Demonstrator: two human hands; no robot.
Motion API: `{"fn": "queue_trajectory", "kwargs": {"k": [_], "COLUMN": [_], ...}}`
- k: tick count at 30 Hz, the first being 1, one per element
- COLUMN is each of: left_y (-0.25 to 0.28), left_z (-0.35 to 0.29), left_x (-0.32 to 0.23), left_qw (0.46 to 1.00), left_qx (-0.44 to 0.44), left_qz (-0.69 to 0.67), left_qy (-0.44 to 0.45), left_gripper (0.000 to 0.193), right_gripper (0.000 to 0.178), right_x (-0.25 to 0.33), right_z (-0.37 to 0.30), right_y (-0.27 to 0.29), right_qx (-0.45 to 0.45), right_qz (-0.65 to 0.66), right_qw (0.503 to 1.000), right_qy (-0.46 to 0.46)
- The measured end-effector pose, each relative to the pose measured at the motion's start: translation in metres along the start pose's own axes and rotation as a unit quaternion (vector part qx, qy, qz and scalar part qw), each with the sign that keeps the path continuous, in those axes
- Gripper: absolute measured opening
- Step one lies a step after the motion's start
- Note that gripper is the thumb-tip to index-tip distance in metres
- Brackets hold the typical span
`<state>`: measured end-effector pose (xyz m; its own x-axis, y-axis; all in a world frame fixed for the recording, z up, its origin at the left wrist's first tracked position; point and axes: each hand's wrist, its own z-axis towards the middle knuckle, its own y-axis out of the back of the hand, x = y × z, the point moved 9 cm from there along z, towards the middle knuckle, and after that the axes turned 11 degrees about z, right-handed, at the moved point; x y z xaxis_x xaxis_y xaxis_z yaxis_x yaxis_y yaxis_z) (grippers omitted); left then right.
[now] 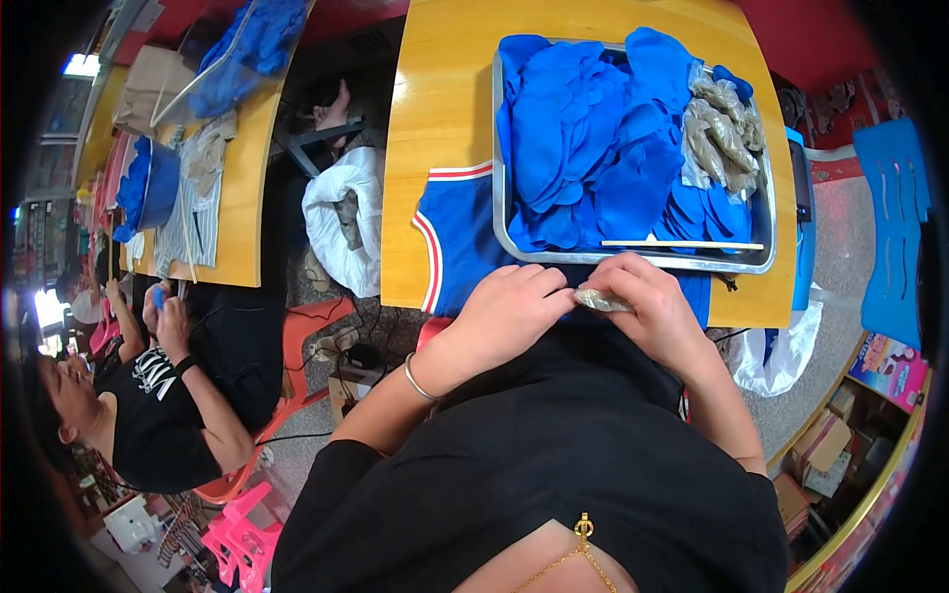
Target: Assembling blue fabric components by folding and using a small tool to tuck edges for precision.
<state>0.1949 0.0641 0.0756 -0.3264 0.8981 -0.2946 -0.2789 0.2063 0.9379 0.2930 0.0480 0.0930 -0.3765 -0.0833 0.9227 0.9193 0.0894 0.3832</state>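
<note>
My right hand (647,301) is closed around a small greyish-brown filled packet (601,299), which pokes out toward the left. My left hand (519,301) has its fingers curled and pressed together at the packet's left end; what they pinch is hidden. Both hands are just below the near rim of a metal tray (501,178). Heaped in the tray are flat, rounded blue fabric pieces (559,128). Several similar packets (717,138) in clear plastic lie at its right side. A thin pale stick (682,244) rests along the near side.
A blue garment with red-and-white trim (457,227) lies partly under the tray on the yellow table (430,89). Left of it stands a white sack (346,222). Further left, a co-worker (163,395) sits by another table. A blue chair (890,227) is at the right.
</note>
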Motion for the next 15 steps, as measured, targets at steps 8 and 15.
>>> {"fn": "queue_trajectory", "kwargs": {"k": [8, 15], "left_y": [0.003, 0.002], "left_z": [-0.001, -0.003], "left_x": [0.006, 0.004], "left_qw": [0.998, 0.999], "left_qx": [-0.003, -0.018], "left_qz": [-0.050, -0.032], "left_qy": [0.022, 0.019], "left_gripper": [0.016, 0.012], "right_gripper": [0.019, 0.016], "right_x": [0.006, 0.009], "right_z": [-0.001, -0.005], "right_y": [-0.012, -0.017], "right_qx": [0.053, 0.044], "right_qz": [-0.042, -0.096], "right_qw": [0.996, 0.992], "right_qy": [0.056, 0.066]}}
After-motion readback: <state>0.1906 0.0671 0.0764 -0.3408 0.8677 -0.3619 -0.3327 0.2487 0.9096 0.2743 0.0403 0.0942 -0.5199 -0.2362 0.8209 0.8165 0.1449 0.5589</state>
